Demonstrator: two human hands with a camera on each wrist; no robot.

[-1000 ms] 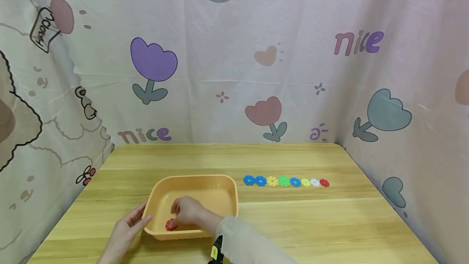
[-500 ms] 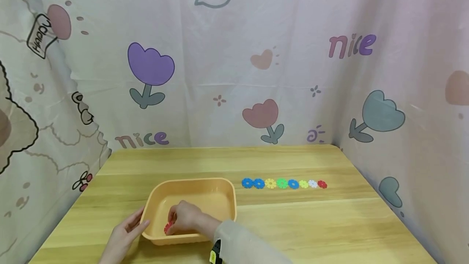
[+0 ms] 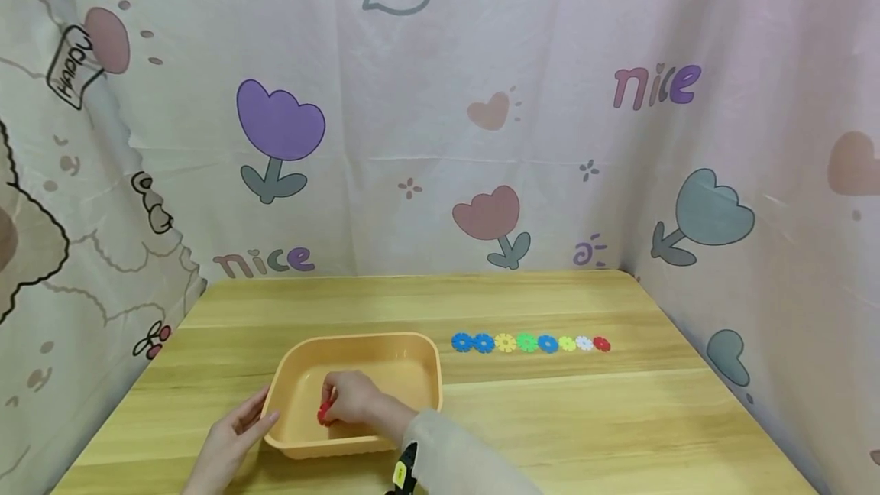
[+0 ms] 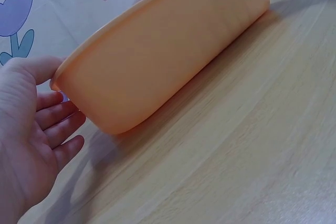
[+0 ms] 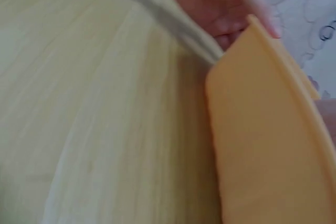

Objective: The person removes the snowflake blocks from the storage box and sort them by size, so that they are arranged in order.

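Note:
Inside a yellow-orange plastic tray [image 3: 406, 384], my right hand [image 3: 354, 397] pinches a red snowflake disc [image 3: 324, 413], a small notched plastic piece partly covered by the fingers. My left hand [image 3: 230, 434] holds the tray's near left corner. In the left wrist view the thumb of the left hand [image 4: 26, 114] lies over the rim of the tray [image 4: 168, 51], with the fingers outside below it. The right wrist view shows mostly the tray's outer wall [image 5: 262, 129] and the left hand [image 5: 220, 3] at its corner; the disc is hidden there.
Right of the tray, several snowflake discs lie in a row on the wooden table [image 3: 550, 434], from a blue disc [image 3: 462, 342] through a green disc [image 3: 527, 342] to a red disc [image 3: 601, 344]. A patterned curtain [image 3: 412, 136] surrounds the table's back and sides.
My right hand has taken hold of the red disc and lifted it slightly away from the tray's near left area. My left hand keeps its place at the corner. The head view has shifted slightly.

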